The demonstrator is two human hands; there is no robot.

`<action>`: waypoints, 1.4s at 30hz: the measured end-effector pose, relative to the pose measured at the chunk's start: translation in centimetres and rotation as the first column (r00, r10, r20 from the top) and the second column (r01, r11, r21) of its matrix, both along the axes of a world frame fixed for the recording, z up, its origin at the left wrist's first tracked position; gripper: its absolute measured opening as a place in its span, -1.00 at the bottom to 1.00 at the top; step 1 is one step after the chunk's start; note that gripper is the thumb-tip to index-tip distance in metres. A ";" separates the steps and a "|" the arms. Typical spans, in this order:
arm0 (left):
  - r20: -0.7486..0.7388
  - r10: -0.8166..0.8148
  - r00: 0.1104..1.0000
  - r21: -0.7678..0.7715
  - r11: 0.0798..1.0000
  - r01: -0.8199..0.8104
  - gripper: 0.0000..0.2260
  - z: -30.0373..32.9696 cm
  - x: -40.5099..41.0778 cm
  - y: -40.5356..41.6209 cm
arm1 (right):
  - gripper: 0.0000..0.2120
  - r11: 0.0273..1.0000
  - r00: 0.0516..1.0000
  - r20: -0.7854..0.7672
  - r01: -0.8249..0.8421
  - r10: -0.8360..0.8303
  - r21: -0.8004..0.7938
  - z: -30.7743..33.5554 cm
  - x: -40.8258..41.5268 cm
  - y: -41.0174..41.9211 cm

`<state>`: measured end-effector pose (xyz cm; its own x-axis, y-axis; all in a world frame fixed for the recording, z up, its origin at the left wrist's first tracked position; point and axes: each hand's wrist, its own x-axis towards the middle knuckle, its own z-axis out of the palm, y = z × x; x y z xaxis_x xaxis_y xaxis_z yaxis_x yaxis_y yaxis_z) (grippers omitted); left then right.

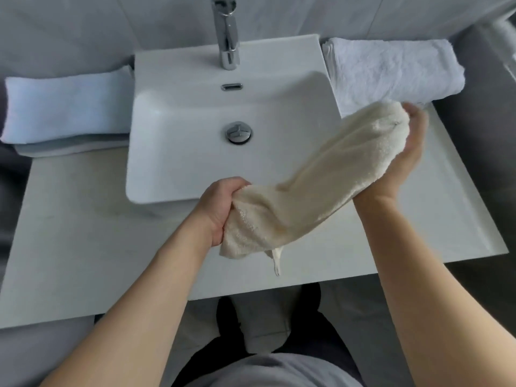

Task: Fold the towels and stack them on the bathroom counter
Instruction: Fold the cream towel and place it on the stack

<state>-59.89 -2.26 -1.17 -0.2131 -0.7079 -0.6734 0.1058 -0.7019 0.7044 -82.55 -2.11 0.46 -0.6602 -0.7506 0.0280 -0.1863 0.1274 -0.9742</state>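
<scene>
Two hands: both hold one cream towel (315, 180) in the air, in the middle and right of the frame, above the front of the counter (83, 233).
Left hand (220, 208): lower centre of the frame, fingers curled tight round the towel's near end, bunching the cloth; a short loose strip of the towel hangs below this end.
Right hand (405, 155): right of centre, higher in the frame, palm turned up under the towel's far end, fingers curled up round it and gripping.
Cream towel: gathered into a thick roll or bundle that runs on a slant from the left hand up to the right hand; it crosses over the front right corner of the sink (195, 169). Whether it is folded or only bunched cannot be told.
White towel (391, 74): folded, lying on the counter in the upper right of the frame, just beside the sink's right edge; the right hand's fingertips are close to its near edge, contact cannot be told.
Pale blue towel (64, 107): folded, lying on the counter at the left of the frame, against the sink's left edge, with another folded layer showing under its near edge.
Sink: white rectangular basin, centre of the frame, with a metal drain plug (238, 131) in its bottom and an overflow slot above that.
Faucet (226, 32): chrome, upright at the top centre, behind the basin.
Person: bare forearms reach in from the bottom of the frame; dark trousers show below the counter's front edge.
</scene>
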 end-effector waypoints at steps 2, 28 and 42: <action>0.018 0.030 0.999 0.012 0.999 -0.030 -0.87 0.0 3.6 0.6 | -0.67 0.996 0.997 0.028 -0.063 0.065 -0.057 1.4 4.5 0.2; 0.833 0.145 0.534 -0.070 0.985 -0.159 -0.85 -12.3 45.7 4.6 | -0.34 0.266 -0.014 -0.346 -0.609 0.938 0.747 -13.7 46.9 0.1; 0.331 -0.004 0.944 0.032 0.999 -0.007 -0.87 -12.4 41.3 -8.9 | -0.95 0.591 0.794 0.546 -0.314 -0.266 0.743 -14.8 48.8 -4.2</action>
<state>-18.60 -11.18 -13.56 0.0270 -0.6851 -0.7280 -0.1283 -0.7246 0.6771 -33.77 -6.35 -14.36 -0.3033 -0.2892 -0.9079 0.3190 0.8670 -0.3828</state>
